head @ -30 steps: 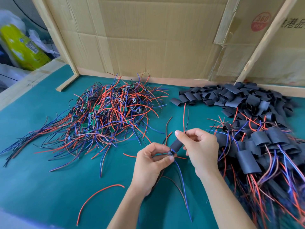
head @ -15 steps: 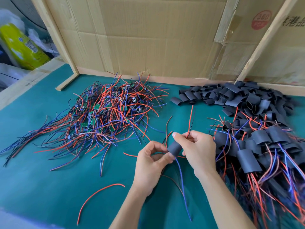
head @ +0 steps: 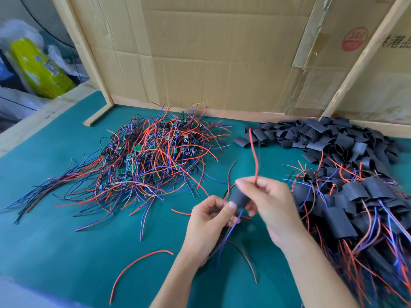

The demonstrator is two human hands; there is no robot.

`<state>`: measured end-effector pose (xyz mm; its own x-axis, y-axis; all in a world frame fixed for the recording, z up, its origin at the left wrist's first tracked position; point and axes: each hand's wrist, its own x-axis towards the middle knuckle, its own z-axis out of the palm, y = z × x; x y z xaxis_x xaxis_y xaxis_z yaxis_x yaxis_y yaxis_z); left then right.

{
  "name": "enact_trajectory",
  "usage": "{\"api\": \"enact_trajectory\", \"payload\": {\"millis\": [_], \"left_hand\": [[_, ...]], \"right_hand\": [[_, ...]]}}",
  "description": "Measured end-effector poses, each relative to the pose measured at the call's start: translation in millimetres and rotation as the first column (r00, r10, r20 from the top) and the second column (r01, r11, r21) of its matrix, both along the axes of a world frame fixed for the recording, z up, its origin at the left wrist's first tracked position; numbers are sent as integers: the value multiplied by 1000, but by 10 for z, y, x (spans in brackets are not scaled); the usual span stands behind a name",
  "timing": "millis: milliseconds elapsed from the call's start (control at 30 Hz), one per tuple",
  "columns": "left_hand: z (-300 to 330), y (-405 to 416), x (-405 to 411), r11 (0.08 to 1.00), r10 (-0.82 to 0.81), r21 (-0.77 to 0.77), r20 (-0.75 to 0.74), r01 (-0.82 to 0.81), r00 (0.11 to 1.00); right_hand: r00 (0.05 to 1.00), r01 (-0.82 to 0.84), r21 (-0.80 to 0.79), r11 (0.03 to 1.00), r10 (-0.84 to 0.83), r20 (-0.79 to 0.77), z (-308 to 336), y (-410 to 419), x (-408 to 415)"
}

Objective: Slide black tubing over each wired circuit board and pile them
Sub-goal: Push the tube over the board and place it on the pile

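Holding one piece of black tubing (head: pixel 238 197) above the green table mat (head: pixel 66 241), I am gripping it between my two hands, in the middle of the view and a little toward me. My right hand (head: pixel 270 207) is curling around the upper part of the tubing, and its thumb and first finger are pinching a red wire (head: pixel 254 156) that is coming out of the top end and rising up. My left hand (head: pixel 210 215) is pinching the lower end of the tubing with the thumb pressed on it, and blue and dark wires (head: pixel 229 232) are hanging down from this end, passing under my left palm. I cannot see the circuit board itself; the tubing and my fingers are covering that place.

To my right, the pile of finished pieces (head: pixel 347 207) is lying on the mat, black sleeves with red and blue wires sticking out, reaching near to my right wrist. Behind it, near the cardboard wall (head: pixel 211 63), a heap of empty black tubing pieces (head: pixel 315 134) is resting. To my left, well apart from my hands, the tangle of bare wired boards (head: pixel 151 156) is spreading, with small green boards showing among the wires. One loose red wire (head: pixel 138 263) is lying alone on the mat near my left forearm.
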<state>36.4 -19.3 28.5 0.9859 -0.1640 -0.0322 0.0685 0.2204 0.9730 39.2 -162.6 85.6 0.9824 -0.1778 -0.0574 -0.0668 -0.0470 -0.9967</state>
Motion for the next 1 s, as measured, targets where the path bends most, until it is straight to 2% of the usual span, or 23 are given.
{"api": "enact_trajectory", "payload": {"millis": [100,167,233,267,333,400,467,500,533,600,667,767,1000], "left_hand": [[26,0,5,996,7,-93,-67,-13,998],[9,-1,10,995,16,-96,-82,-24,996],[0,-6,9,997,17,-68,-72,-22,997],[1,-8,8,998,17,-54,-65,-20,998],[1,-3,15,999,19,-34,-51,-21,999],[6,0,20,999,20,-38,-48,-22,999],[12,2,14,999,21,-43,-52,-23,998],[17,1,15,999,23,-40,-52,-25,998],[20,3,17,999,26,-36,-51,-28,998],[31,0,15,999,25,-33,-50,-27,998],[40,2,10,999,24,-28,-47,-25,999],[55,9,-1,999,25,-35,-45,-26,999],[43,18,21,998,13,-53,-58,-16,998]], "right_hand": [[985,150,-80,985,-142,100,350,-326,-85],[982,178,-278,944,-153,110,616,-676,-213],[971,228,-607,761,-221,88,828,-1049,-313],[961,236,-704,670,-269,66,880,-1261,-324],[952,228,-771,595,-301,50,974,-1558,-325],[968,226,-800,556,-222,118,1142,-1386,-289],[997,71,-840,538,-20,71,1196,-882,-159],[995,-49,-866,497,102,2,1178,-583,-67],[969,-196,-880,432,223,-106,1114,-312,61],[860,-447,-860,244,382,-339,878,123,393],[816,-512,-853,106,370,-444,614,482,736],[885,-384,-919,89,321,-338,328,802,1067],[962,-202,-944,259,233,-142,-70,768,1289]]}}
